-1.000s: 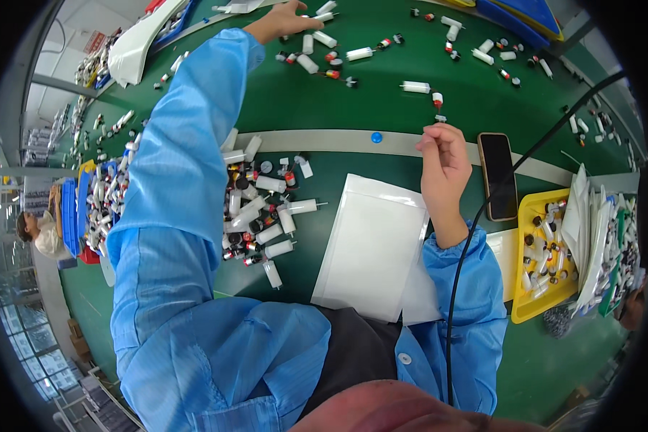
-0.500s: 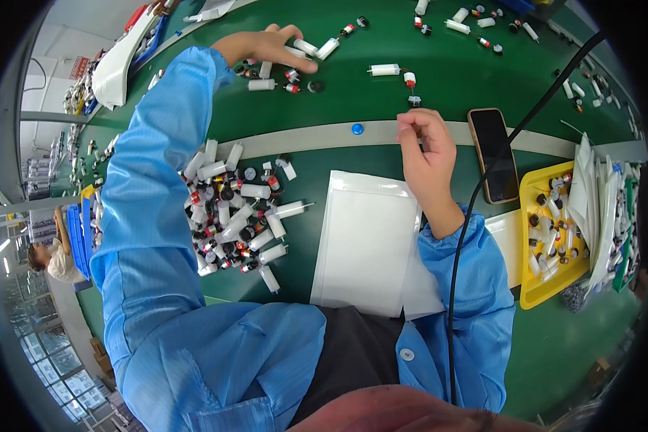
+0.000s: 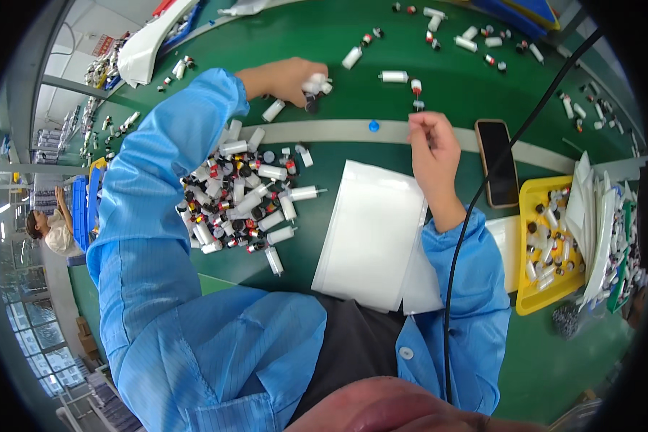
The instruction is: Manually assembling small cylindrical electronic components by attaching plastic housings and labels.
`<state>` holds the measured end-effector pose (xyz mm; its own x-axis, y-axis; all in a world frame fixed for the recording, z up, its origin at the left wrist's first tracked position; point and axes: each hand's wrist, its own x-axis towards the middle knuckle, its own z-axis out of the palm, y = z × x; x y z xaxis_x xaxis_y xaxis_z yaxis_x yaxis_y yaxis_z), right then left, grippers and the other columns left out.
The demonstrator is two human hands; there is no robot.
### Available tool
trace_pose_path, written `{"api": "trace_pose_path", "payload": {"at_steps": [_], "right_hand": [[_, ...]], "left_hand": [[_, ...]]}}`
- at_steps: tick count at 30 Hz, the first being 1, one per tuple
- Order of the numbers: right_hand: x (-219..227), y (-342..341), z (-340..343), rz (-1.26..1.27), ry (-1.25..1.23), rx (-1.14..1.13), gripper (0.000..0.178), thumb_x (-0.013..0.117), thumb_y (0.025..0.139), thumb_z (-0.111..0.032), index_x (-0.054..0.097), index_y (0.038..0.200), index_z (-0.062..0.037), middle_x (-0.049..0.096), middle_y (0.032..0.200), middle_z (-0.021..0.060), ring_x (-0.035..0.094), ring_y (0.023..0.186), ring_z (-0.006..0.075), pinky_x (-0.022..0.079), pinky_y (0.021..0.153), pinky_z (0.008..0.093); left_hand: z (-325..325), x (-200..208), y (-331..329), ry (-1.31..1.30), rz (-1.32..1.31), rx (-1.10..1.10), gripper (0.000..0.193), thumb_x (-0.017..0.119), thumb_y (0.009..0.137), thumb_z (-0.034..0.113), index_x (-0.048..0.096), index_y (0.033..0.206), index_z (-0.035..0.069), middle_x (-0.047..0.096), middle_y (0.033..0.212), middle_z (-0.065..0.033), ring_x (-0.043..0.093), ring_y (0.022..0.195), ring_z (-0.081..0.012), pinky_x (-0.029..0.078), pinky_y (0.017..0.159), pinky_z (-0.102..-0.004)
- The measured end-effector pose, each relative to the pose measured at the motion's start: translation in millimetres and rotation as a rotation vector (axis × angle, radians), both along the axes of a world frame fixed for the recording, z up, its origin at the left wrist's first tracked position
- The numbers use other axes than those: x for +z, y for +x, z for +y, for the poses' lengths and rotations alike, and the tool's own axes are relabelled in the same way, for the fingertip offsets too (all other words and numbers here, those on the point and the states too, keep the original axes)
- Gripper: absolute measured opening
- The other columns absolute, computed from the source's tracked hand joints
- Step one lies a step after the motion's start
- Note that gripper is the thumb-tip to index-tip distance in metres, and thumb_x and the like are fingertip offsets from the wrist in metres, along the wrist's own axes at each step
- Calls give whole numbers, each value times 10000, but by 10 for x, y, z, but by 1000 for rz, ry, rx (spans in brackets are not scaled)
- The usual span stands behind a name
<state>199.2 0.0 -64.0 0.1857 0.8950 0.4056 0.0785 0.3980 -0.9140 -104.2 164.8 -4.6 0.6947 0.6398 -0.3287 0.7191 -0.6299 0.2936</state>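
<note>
Green worktop, with white cylinders gathered in the left hand

At far left, a co-worker is seen beside blue bins. Next, a dense pile of similar cylinders and red and black pieces is spread on the worktop. Beyond it, the gathered cluster is held by the left hand, its fingers closed around it. White plastic bags are laid mid-worktop. The right hand is poised near a red-and-white part, fingers curled; whether anything is gripped cannot be told. Farther right, a smartphone is followed by a yellow tray of cylinders.
</note>
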Motion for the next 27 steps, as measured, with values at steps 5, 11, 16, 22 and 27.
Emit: {"api": "trace_pose_path", "payload": {"at_steps": [5, 11, 16, 22, 27], "right_hand": [[-121, 10, 58, 34, 3, 27, 80, 633, 941, 17, 677, 1007, 5, 646, 918, 19, 595, 751, 66, 484, 683, 217], [-15, 18, -4, -65, 41, 10, 87, 642, 937, 14, 687, 1011, 5, 664, 941, 38, 607, 769, 84, 495, 712, 221], [160, -129, -127, -369, 201, 108, 92, 650, 902, 48, 685, 983, 26, 675, 970, 100, 655, 823, 155, 530, 750, 255], [393, -221, -216, -561, 319, 192, 130, 645, 859, 89, 673, 967, 22, 683, 962, 139, 676, 852, 238, 537, 771, 294], [543, -324, -289, -643, 284, 262, 129, 629, 860, 94, 663, 954, 12, 682, 951, 140, 678, 857, 248, 534, 770, 304]], "left_hand": [[-221, 654, -246, 26, -159, 206, 527, 787, 637, 115, 663, 1149, 87, 719, 977, -126, 705, 873, -278, 572, 776, -414], [-1370, 1365, -852, 4, -189, 390, 556, 700, 687, 42, 563, 1225, 77, 604, 1004, -44, 598, 918, -149, 517, 799, -339], [-2293, 624, -1439, 368, -72, 327, 810, 792, 693, 172, 517, 1454, 155, 464, 1509, -167, 413, 1410, -402, 341, 1165, -476], [-2637, 532, -1460, 310, -354, 507, 645, 773, 702, 203, 632, 1322, 93, 582, 1346, -201, 553, 1244, -409, 448, 1079, -451], [-2938, 569, -1378, 337, -243, 562, 694, 767, 694, 229, 613, 1346, 49, 525, 1414, -232, 525, 1281, -433, 424, 1084, -482]]}}
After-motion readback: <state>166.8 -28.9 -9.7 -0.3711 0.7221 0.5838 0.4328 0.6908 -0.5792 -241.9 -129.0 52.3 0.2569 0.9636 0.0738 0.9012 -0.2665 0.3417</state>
